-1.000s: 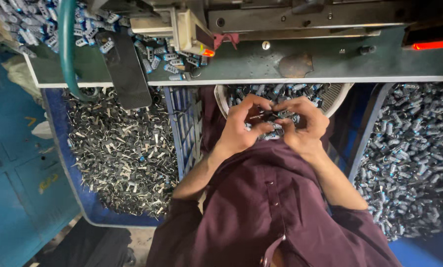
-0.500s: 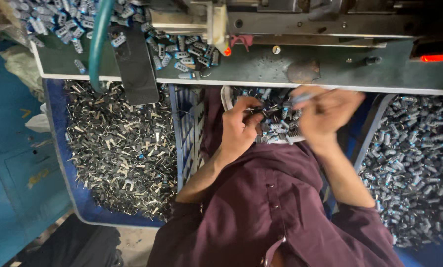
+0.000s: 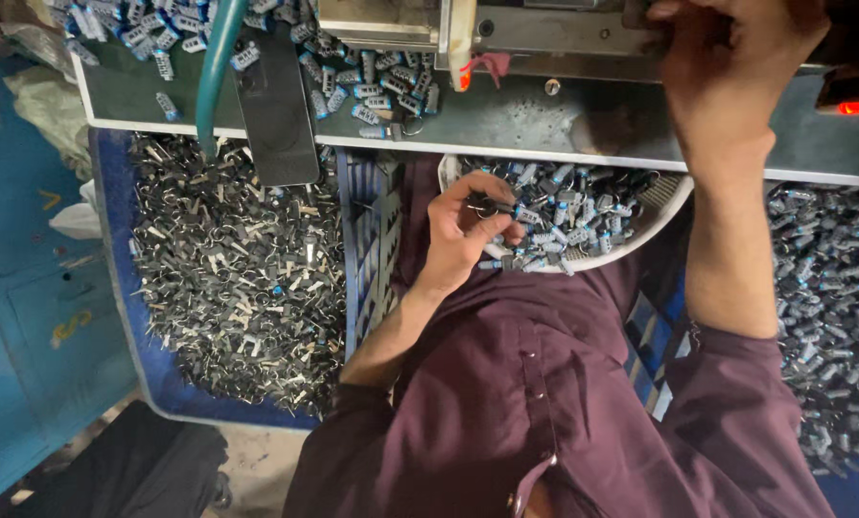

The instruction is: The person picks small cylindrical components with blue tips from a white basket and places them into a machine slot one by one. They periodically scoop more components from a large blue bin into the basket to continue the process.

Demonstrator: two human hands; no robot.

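Note:
My left hand [image 3: 463, 228] is over a white basket [image 3: 674, 201] on my lap. Its fingers pinch a small blue-and-metal part [image 3: 506, 209] at the top of the pile. The basket is full of several such small blue parts. My right hand [image 3: 727, 67] is raised to the grey machine [image 3: 545, 29] on the green bench and is closed against its metal body. What the right fingers hold is hidden. My maroon sleeves cover both upper arms.
A blue crate [image 3: 228, 278] on my left holds a heap of small metal pieces. Another heap of blue-and-metal parts [image 3: 832, 317] lies at my right. Loose blue parts [image 3: 372, 91], a green hose [image 3: 214, 72] and a black plate [image 3: 276, 105] rest on the bench [image 3: 506, 120].
Both hands were together over the basket. My right hand has lifted up and away to the machine on the bench, while my left hand stays at the basket with a part.

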